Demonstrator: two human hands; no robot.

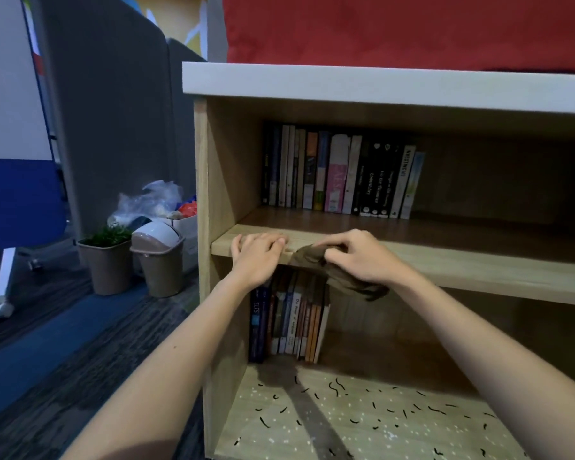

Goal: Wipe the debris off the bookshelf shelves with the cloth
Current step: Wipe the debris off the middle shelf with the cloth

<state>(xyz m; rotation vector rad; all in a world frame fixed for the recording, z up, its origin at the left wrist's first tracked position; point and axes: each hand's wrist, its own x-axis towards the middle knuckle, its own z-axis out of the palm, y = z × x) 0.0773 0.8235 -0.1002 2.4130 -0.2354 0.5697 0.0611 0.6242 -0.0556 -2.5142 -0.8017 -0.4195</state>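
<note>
The brown cloth [312, 260] is gripped in the right hand [359, 257], whose fingers are curled round it. It is bunched against the front edge of the middle shelf [462, 270] of the bookshelf [201, 194], with a fold hanging below the board. The left hand [258, 257] is laid flat on the same edge just to the left, fingers straight and nothing held. The board's long axis runs left to right, and most of its bare length lies to the right of the cloth, so a sweep along it is judged to be led by the right hand. No debris can be made out on this dim shelf. The visible debris [395, 411], black slivers and white specks, is scattered over the bottom shelf [346, 436], directly below both hands and nearer the viewer; to reach it the cloth would have to be brought down and under the middle board. A row of books [339, 174] is stood upright at the back of the middle shelf; "INVESTING" [408, 161] can be read on one white spine. In the lower row [289, 320], "IELTS" [255, 315] is read on a blue spine, and "The Power of" on another, the rest being illegible.
</note>
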